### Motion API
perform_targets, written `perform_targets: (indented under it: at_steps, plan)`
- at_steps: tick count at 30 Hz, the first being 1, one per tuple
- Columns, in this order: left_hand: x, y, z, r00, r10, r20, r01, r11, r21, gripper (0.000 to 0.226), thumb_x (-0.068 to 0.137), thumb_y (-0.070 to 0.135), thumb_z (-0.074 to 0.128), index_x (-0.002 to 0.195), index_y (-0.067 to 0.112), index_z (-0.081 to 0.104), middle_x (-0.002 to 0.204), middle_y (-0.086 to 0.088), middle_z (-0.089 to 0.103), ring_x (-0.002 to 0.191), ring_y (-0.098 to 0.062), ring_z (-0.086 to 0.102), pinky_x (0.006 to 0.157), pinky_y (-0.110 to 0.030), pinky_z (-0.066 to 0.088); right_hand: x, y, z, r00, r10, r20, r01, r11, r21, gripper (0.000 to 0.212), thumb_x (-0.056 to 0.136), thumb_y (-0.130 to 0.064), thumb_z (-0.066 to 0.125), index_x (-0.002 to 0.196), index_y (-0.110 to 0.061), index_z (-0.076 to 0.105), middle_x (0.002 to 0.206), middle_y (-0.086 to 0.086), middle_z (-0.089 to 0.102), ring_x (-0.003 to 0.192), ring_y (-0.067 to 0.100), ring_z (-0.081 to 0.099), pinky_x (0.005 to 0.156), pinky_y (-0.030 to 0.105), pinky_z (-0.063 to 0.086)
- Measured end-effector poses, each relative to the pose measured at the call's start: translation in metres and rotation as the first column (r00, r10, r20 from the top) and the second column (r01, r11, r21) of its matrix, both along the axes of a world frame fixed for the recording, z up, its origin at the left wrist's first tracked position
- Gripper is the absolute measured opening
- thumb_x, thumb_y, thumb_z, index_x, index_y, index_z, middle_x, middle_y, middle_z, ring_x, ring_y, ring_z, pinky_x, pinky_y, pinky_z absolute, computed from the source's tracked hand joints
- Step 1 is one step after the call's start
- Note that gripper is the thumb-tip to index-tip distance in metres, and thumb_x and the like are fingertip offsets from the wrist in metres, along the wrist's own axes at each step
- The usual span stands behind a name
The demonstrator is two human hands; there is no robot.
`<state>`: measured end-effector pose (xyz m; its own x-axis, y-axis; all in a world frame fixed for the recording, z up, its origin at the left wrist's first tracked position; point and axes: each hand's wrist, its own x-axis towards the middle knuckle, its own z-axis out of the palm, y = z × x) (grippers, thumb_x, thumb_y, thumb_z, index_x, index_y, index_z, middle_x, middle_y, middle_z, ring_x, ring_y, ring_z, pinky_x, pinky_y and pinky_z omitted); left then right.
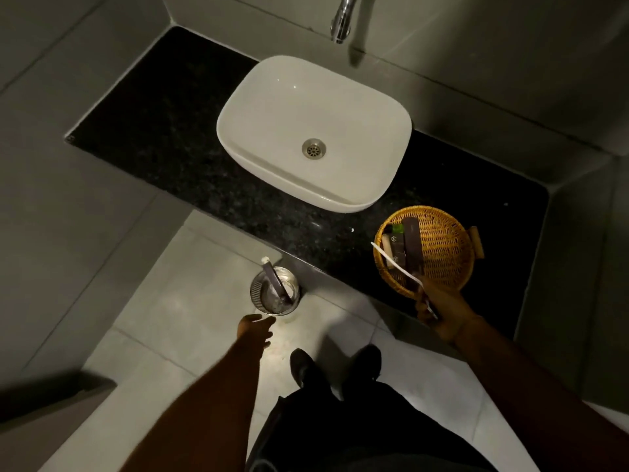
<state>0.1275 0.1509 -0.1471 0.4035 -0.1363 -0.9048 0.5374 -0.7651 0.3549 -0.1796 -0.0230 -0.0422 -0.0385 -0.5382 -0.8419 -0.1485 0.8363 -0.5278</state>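
So on the left, our left hand [256, 330] is reaching out low with the fingers loose and a bit spread, holding nothing. Just past the fingertips is the cup [275, 290], a clear ribbed one with a dark tube [272, 275] leaning inside it. It shows right in front of the near edge of the dark stone counter [153, 131]. We honestly can't tell if the fingers touch its base or stop just short.

Further back, in the middle, the white sink [306, 107] sits on the counter with the tap [342, 18] over its far side.

To the right, a wicker basket [442, 253] sits near the counter's front edge with a few dark packets [413, 247] lying in its left part. Our right hand [442, 315] is at the basket's near rim, fingers curled tight around a white stick [396, 264] that angles up and left across the basket.
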Motion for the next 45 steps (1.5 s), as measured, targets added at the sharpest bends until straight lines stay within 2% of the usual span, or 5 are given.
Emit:
perform_targets:
  at_steps: [14,21,26,39,45]
  plan:
    - [-0.013,-0.038,0.083,0.863,-0.1,0.495,0.273,0.917,-0.29,0.022,0.111,0.016,0.058,0.124,0.001,0.069,0.119,-0.024,0.074,0.114,-0.045,0.07,0.102,-0.054,0.058,0.04,0.001,0.013,0.996,-0.002,-0.09,-0.007,0.994,-0.106,0.037,0.098,-0.041,0.066,0.069,-0.019,0.059,0.056,-0.001,0.048,0.041,0.011,0.04,0.043,0.022,0.03]
    - [-0.068,-0.134,0.157,-0.08,-0.251,0.965,0.995,0.033,0.091,0.042,0.104,0.04,0.057,0.139,0.024,0.073,0.131,-0.002,0.072,0.118,-0.028,0.068,0.099,-0.047,0.054,0.014,-0.031,0.028,0.802,0.278,-0.529,-0.504,0.79,-0.349,0.042,0.098,-0.033,0.067,0.079,0.002,0.077,0.078,0.02,0.074,0.076,0.033,0.07,0.075,0.041,0.056]
    - [-0.123,-0.189,0.178,-0.38,-0.45,0.808,0.925,-0.207,0.319,0.037,0.107,0.05,0.049,0.125,0.031,0.076,0.127,-0.001,0.076,0.119,-0.029,0.071,0.097,-0.04,0.053,0.002,-0.065,0.028,0.735,0.296,-0.61,-0.615,0.671,-0.415,0.053,0.097,-0.031,0.068,0.047,-0.02,0.055,0.046,-0.008,0.058,0.052,0.008,0.054,0.062,0.025,0.041]
    - [-0.164,-0.227,0.154,-0.164,-0.766,0.622,0.986,-0.119,0.113,0.019,0.095,0.039,0.08,0.109,0.029,0.086,0.108,0.003,0.083,0.098,-0.02,0.078,0.094,-0.043,0.064,-0.046,-0.094,0.016,0.846,0.369,-0.385,-0.489,0.825,-0.284,0.047,0.1,-0.029,0.066,0.058,-0.014,0.056,0.065,0.005,0.058,0.062,0.014,0.056,0.076,0.036,0.057]
    - [-0.172,-0.23,0.114,-0.082,-0.824,0.561,0.997,-0.067,0.047,0.019,0.096,0.034,0.08,0.105,0.019,0.087,0.104,-0.003,0.083,0.092,-0.02,0.078,0.091,-0.042,0.065,-0.067,-0.102,0.014,0.985,0.028,-0.172,-0.074,0.96,-0.269,0.046,0.109,-0.028,0.045,0.154,-0.02,0.05,0.148,0.011,0.058,0.128,0.033,0.061,0.103,0.041,0.052]
